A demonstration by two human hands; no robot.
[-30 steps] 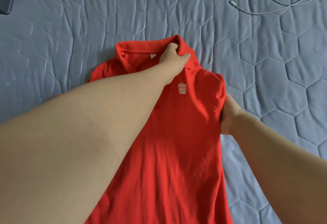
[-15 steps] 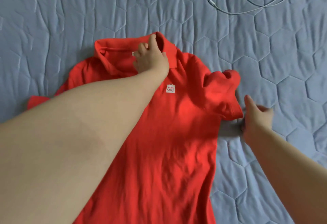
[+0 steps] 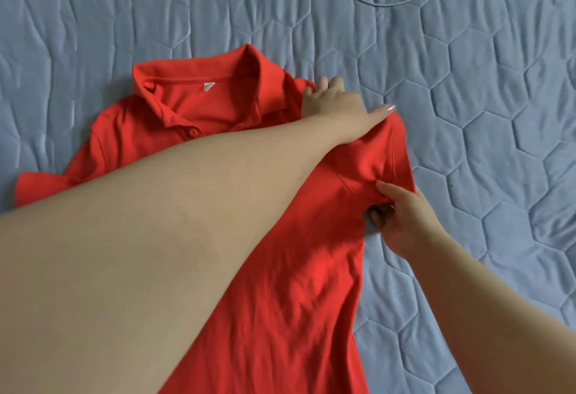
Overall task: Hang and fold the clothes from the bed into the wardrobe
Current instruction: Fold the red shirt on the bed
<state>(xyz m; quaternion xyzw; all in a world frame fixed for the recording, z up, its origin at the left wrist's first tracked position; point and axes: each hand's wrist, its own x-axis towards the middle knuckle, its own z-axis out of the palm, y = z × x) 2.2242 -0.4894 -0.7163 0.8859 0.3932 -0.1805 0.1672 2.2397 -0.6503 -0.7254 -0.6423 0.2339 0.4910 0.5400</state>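
We see the red polo shirt (image 3: 280,269) lying front-up on the bed (image 3: 93,19), collar farthest from us. The right hand (image 3: 402,216) pinches the sleeve by the armpit, thumb on top and fingers underneath. The left hand (image 3: 333,100) is at that same shoulder, fingers curled over its edge, apparently gripping it. A white cable (image 3: 405,1) lies well apart.

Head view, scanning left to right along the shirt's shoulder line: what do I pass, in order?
sleeve → collar → left hand → right hand, all on the red shirt; the sleeve under the hands is left out because it overlaps both.
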